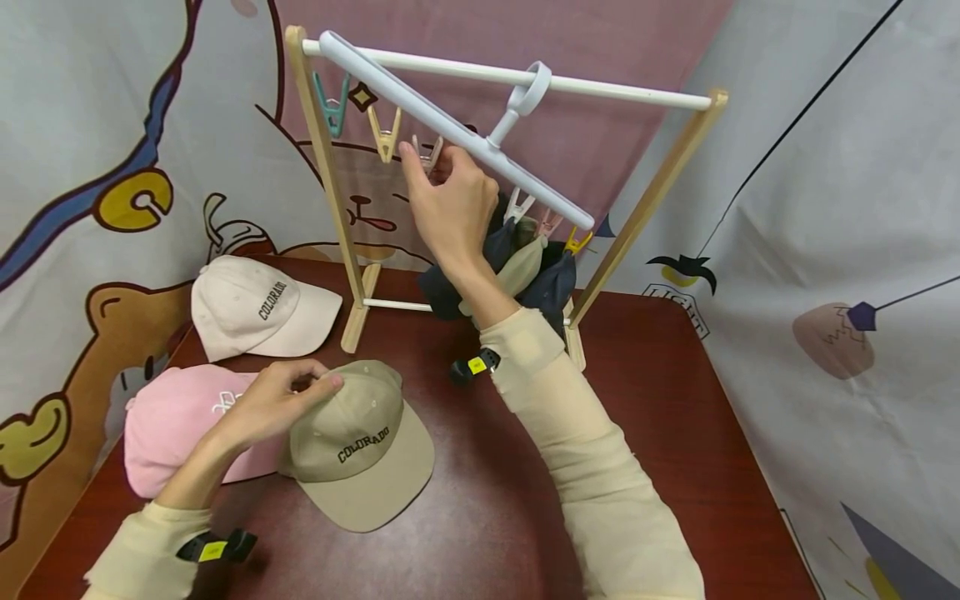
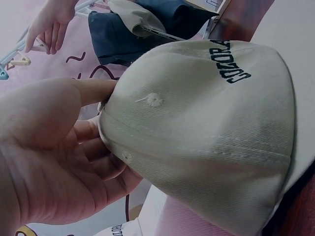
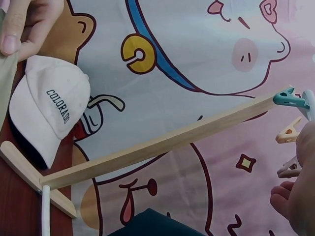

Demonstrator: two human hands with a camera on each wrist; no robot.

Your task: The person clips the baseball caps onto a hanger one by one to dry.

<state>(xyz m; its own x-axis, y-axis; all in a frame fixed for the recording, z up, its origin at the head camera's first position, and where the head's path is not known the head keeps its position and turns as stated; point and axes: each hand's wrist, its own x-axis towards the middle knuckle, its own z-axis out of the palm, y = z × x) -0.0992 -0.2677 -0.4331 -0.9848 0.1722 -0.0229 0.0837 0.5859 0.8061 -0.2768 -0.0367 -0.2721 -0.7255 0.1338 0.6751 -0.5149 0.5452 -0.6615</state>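
Note:
My left hand [image 1: 281, 400] pinches the crown of a khaki cap [image 1: 360, 425] marked COLORADO, its brim towards me; the left wrist view shows thumb and fingers at the cap's [image 2: 197, 123] top. Higher up, my right hand [image 1: 457, 204] pinches a pale clip [image 1: 426, 154] on a light blue hanger [image 1: 420, 104]. The hanger slopes down to the right, its hook [image 1: 534, 87] over the rack's white rod [image 1: 622, 89]. Left of that hand hang a teal clip [image 1: 333, 104] and a cream clip [image 1: 384, 133], holding nothing.
Clips at the hanger's low end, one a yellow clip [image 1: 577, 242], hold dark and pale caps [image 1: 551, 283], partly behind my right arm. A pink cap [image 1: 172, 425] and a white cap [image 1: 258, 308] lie on the table [image 1: 637, 467] at left. Wooden posts [image 1: 648, 208] flank the rack.

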